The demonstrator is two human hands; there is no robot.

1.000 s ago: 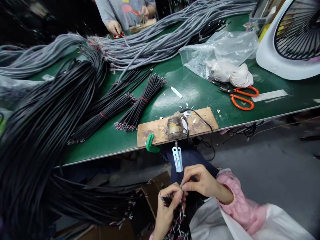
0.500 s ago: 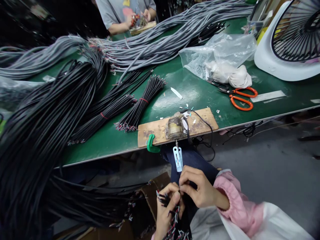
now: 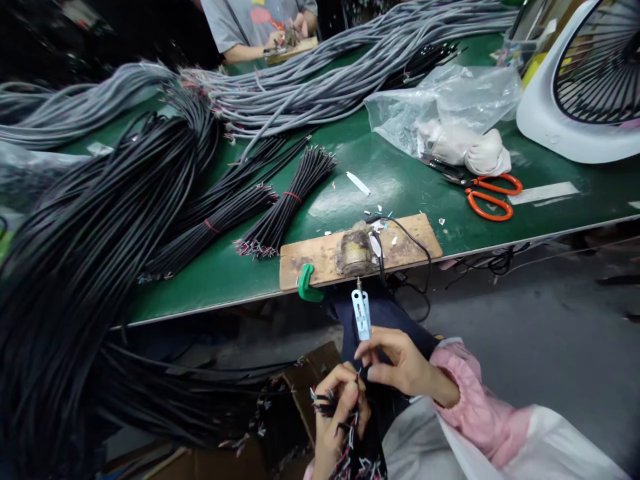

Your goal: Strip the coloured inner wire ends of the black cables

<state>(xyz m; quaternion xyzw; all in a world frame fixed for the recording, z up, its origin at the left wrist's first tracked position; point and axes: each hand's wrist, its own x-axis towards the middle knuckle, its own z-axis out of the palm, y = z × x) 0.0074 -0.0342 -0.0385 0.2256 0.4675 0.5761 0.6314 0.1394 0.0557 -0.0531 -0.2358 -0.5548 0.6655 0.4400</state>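
Note:
My left hand [image 3: 334, 427], low in the middle of the head view, is closed around a bunch of thin black cables [image 3: 325, 404] with red and white wire ends. One wire tip sticks up between its thumb and forefinger. Just to the right is my right hand [image 3: 403, 365], thumb and fingers apart, holding nothing that I can see. A light blue clip [image 3: 361, 315] hangs above it on a metal shaft. The shaft comes from a grimy round motor-like block [image 3: 356, 253] on a wooden board [image 3: 310, 257], with a green clamp [image 3: 309, 283] at the board's front edge.
Tied black cable bundles [image 3: 295, 200] and a large heap of black cables [image 3: 115, 187] cover the table's left. Grey cables [image 3: 310, 100] run along the back. Orange-handled scissors [image 3: 493, 193], a plastic bag [image 3: 450, 100] and a white fan [image 3: 545, 127] are at right. A co-worker [image 3: 250, 33] sits opposite.
My right thumb and fingers have parted and drawn off the wire tip in my left hand. My left hand keeps hold of the cables. The view has shifted slightly.

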